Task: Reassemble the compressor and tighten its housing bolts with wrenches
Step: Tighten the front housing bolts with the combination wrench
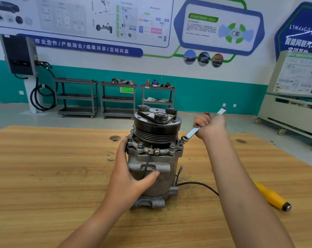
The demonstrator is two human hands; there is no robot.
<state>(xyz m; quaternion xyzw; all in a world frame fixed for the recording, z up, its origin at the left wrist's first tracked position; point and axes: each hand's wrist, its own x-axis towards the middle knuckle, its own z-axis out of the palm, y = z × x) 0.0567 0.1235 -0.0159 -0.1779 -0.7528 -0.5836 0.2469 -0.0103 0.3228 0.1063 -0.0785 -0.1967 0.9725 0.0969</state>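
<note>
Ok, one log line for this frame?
phase: bolt tightening | right hand: grips wrench, ring end on housing bolt | left hand: holds compressor upright on wooden table

Cable point(198, 184) and yellow handle point(269, 196) right of compressor point(155, 158)

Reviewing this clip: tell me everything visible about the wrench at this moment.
The wrench is a slim, bright silver metal bar with a flat shank. Its lower ring end sits at a bolt on the right side of the compressor flange; full seating cannot be told. The shank slants up to the right, and its blurred far end pokes out beyond the fist. The right hand grips its middle, fingers curled round it. It is held above the wooden table.
</note>
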